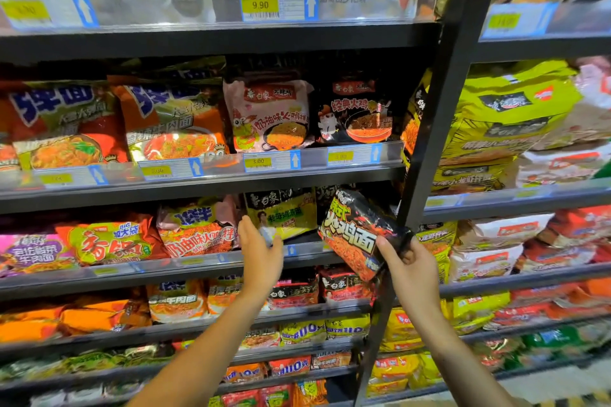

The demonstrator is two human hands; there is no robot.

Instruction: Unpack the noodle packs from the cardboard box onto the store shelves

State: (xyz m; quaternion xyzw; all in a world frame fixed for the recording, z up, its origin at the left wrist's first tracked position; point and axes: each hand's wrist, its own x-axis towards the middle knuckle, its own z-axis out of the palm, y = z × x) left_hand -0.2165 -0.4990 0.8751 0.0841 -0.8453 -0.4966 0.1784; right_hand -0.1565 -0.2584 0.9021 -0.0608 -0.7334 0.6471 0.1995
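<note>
Black pack [355,231] sits tilted at 4 o'clock of the frame's centre, its lower right corner pinched by the right hand [411,269], whose fingers [408,253] are curled on the wrapper. It hangs in front of the third shelf [205,263], beside the upright post [426,155]. The left hand [261,254], at 9 o'clock of the pack, reaches to the yellow pack [284,213]; blur hides whether its fingers, seemingly released, touch it.

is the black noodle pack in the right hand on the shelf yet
Not yet. The right hand grips the black noodle pack, tilted, at the shelf's front edge.
</note>
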